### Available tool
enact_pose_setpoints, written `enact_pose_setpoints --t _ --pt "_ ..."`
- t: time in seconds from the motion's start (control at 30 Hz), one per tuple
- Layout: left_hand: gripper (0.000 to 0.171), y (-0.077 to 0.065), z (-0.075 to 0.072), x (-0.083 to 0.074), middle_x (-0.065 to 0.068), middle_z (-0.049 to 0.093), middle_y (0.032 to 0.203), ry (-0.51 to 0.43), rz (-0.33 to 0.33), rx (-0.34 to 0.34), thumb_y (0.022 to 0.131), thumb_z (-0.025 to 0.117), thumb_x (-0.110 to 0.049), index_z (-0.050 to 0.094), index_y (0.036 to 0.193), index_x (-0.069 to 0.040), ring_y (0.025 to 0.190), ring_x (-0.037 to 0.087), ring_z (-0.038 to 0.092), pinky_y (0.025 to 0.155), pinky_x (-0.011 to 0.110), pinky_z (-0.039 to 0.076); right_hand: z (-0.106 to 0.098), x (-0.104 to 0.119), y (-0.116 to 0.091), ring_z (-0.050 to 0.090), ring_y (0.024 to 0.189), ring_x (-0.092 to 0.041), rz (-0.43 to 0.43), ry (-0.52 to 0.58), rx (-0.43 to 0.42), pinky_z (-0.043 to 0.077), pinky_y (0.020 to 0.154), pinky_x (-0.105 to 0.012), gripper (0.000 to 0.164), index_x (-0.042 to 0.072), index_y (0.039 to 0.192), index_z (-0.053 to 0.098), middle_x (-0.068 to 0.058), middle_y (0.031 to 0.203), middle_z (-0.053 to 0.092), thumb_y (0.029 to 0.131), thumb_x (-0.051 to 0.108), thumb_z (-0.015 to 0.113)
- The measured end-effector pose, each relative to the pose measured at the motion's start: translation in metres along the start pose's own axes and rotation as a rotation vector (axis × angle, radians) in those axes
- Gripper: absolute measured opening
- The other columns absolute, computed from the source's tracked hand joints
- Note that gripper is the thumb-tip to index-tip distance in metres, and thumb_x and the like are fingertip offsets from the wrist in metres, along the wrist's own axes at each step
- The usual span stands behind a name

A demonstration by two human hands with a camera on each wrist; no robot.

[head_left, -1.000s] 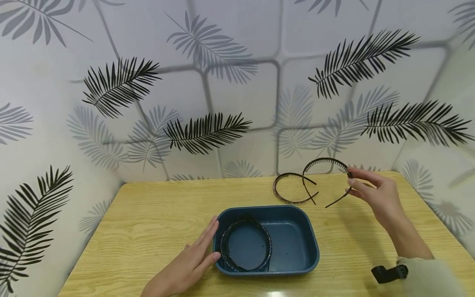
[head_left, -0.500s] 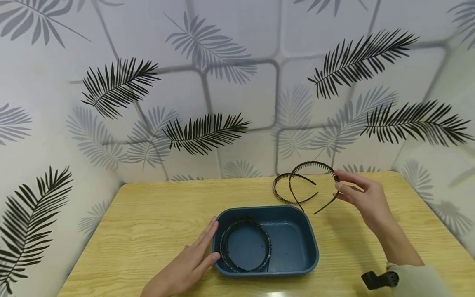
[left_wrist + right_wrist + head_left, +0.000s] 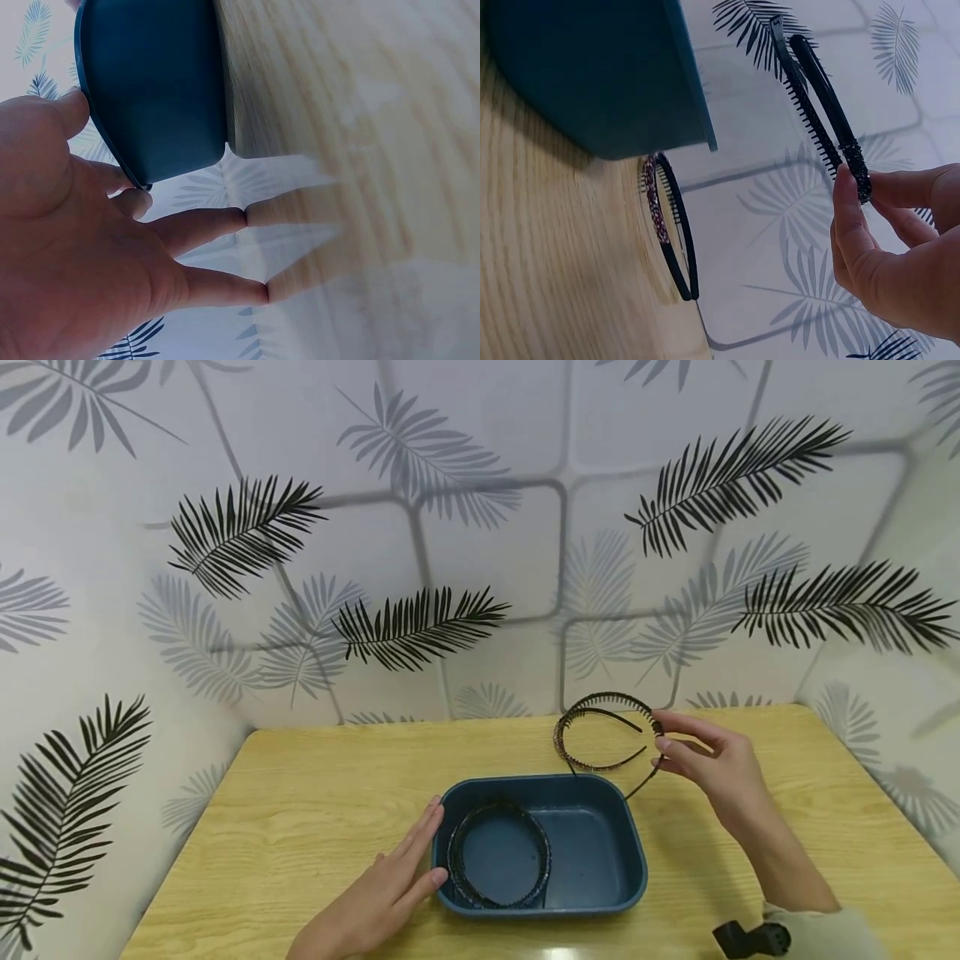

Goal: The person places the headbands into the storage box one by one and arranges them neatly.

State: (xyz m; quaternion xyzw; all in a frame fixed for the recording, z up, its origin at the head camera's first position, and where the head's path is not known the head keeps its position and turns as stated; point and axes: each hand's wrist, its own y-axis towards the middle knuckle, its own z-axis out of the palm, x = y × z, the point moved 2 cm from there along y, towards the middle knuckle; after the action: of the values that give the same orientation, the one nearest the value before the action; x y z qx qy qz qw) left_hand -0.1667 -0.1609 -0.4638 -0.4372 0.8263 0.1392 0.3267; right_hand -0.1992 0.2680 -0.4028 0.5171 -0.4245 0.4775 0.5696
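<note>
My right hand (image 3: 708, 758) pinches a black toothed headband (image 3: 611, 697) by one side, thumb against fingers. In the right wrist view, dark sparkly beads cover part of this headband (image 3: 829, 112) near the fingertips. It is raised above the table, with its tips close over the back right rim of a blue rectangular bin (image 3: 636, 852). Behind it on the table lies another headband (image 3: 558, 747), reddish and glittery along its curve. My left hand (image 3: 382, 885) rests against the bin's left side with straight fingers; in the left wrist view two fingertips (image 3: 259, 292) touch the table.
Inside the bin's left half lie dark glittery headbands (image 3: 546, 860), nested in a ring. The wooden table (image 3: 315, 793) runs back to a wall (image 3: 495, 560) with a leaf print. A black strap device (image 3: 750, 938) sits at the right sleeve.
My right hand has carried the black headband left and slightly toward the bin, so it now overlaps the headband lying behind. The left hand and bin stay put.
</note>
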Motion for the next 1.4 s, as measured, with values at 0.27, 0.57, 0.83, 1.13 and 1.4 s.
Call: enact_pose_setpoints --t 0.27,0.57,0.83,1.13,1.4 --pt "0.071 0.002 0.001 0.001 -0.011 -0.004 0.171 0.009 0.01 -0.005 0.11 0.04 -0.049 0.001 0.167 -0.029 0.154 0.027 0.018 0.098 0.086 0.021 0.016 -0.002 -0.006 0.073 0.095 -0.011 0.016 -0.035 0.036 0.058 0.085 -0.032 0.045 -0.009 0.14 0.057 -0.003 0.126 0.066 0.099 0.005 0.069" --pt "0.071 0.0 0.0 0.001 -0.009 -0.005 0.172 0.009 0.013 0.002 0.111 0.039 -0.048 0.001 0.167 -0.028 0.154 0.028 0.02 0.097 0.087 0.022 0.035 -0.011 -0.012 0.073 0.091 -0.013 0.044 -0.042 0.055 0.059 0.084 -0.035 0.045 -0.01 0.139 0.058 -0.003 0.127 0.067 0.098 0.005 0.07" --pt "0.071 0.001 0.0 0.001 -0.006 -0.002 0.173 0.027 0.013 0.001 0.11 0.039 -0.05 0.001 0.167 -0.029 0.153 0.028 0.023 0.098 0.086 0.024 0.053 -0.016 -0.017 0.074 0.094 -0.019 0.086 -0.058 0.07 0.059 0.083 -0.035 0.045 -0.01 0.139 0.058 -0.001 0.122 0.069 0.098 0.005 0.071" --pt "0.071 0.0 0.0 0.002 -0.005 -0.002 0.173 0.018 0.01 0.006 0.111 0.039 -0.05 0.001 0.167 -0.028 0.153 0.029 0.023 0.098 0.086 0.022 0.069 -0.028 -0.019 0.074 0.09 -0.02 0.115 -0.096 0.081 0.06 0.081 -0.036 0.045 -0.01 0.138 0.059 0.0 0.128 0.07 0.097 0.004 0.071" --pt "0.071 0.001 -0.002 0.001 -0.01 -0.004 0.172 0.017 0.005 0.009 0.11 0.038 -0.051 0.001 0.167 -0.029 0.153 0.028 0.022 0.098 0.086 0.022 0.08 -0.037 -0.02 0.073 0.09 -0.024 0.134 -0.111 0.102 0.061 0.08 -0.039 0.042 -0.006 0.136 0.063 -0.024 0.139 0.059 0.096 0.003 0.072"
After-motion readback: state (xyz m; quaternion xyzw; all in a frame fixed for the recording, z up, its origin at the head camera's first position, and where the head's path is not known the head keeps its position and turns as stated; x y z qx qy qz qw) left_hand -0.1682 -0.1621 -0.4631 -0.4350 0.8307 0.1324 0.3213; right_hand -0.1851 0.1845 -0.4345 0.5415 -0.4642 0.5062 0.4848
